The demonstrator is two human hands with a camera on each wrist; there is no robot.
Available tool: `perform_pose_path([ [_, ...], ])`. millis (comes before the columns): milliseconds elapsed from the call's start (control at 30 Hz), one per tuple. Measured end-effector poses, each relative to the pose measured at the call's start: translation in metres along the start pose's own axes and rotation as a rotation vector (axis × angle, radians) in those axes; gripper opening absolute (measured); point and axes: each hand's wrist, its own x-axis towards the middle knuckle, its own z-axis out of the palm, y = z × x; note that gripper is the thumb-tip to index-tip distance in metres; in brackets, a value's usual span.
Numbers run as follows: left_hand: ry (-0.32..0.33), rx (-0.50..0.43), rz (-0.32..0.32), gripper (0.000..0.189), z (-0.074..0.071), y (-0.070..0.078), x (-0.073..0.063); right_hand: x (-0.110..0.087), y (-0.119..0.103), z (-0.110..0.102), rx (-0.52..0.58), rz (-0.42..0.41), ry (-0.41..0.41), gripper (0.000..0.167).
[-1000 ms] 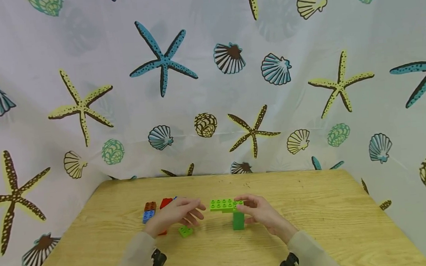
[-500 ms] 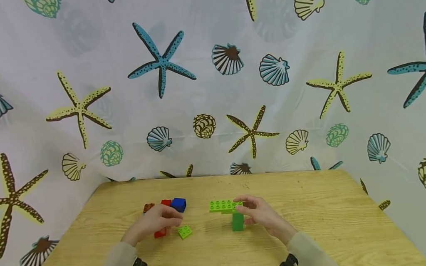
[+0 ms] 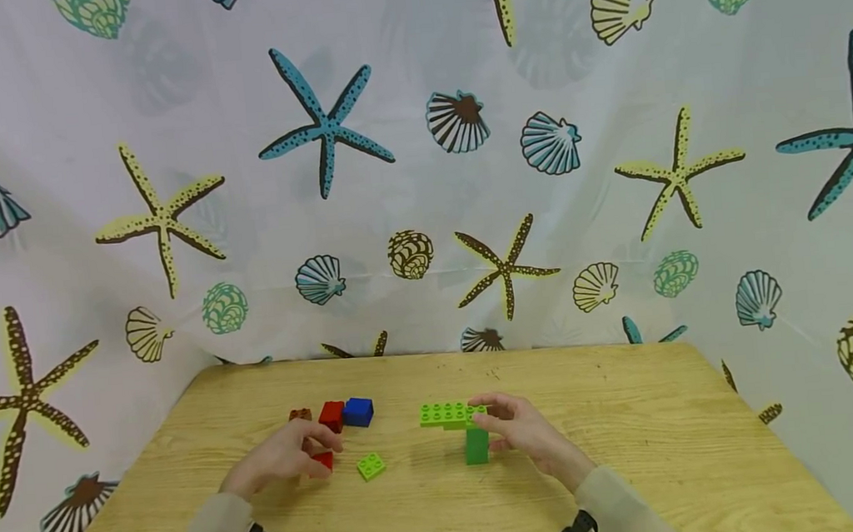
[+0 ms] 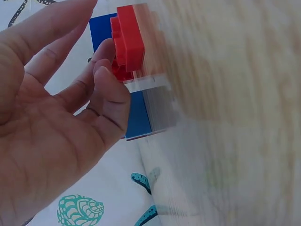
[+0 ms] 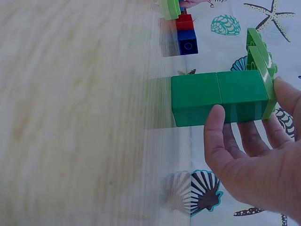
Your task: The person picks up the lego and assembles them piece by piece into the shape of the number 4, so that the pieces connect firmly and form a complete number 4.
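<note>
My right hand (image 3: 524, 435) holds a toy-brick tower on the table, fingers around its side and top. The tower has two stacked dark green bricks (image 5: 196, 100), with light green studded plates (image 3: 442, 415) on top that jut out to the left. My left hand (image 3: 285, 456) hovers over the loose bricks with loosely bent fingers and nothing gripped. Its fingertips are close to a red brick (image 4: 131, 40) in the left wrist view. To its right lies a small light green plate (image 3: 370, 466).
Behind the left hand, a red brick (image 3: 331, 416) stands beside a dark blue brick (image 3: 359, 412). A brown brick (image 3: 299, 414) peeks out further left, partly hidden by the hand. A patterned curtain (image 3: 419, 175) encloses the wooden table (image 3: 634, 417) at the back and sides.
My left hand has moved left, from beside the tower, past the small light green plate to the red brick, uncovering the dark blue brick. The right hand stays at the tower.
</note>
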Motion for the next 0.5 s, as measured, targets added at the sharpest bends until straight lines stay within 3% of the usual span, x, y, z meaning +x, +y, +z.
perform_pose_path([
  [300,0.021,0.01,-0.086,0.037,-0.0009,0.0016,0.0034,0.0019,-0.0011,-0.0015,0.007,0.003,0.002,0.047],
  [500,0.028,0.067,-0.097,0.036,0.0024,0.0006,0.0055,0.0022,-0.0004,-0.0009,0.022,0.013,-0.003,0.047],
])
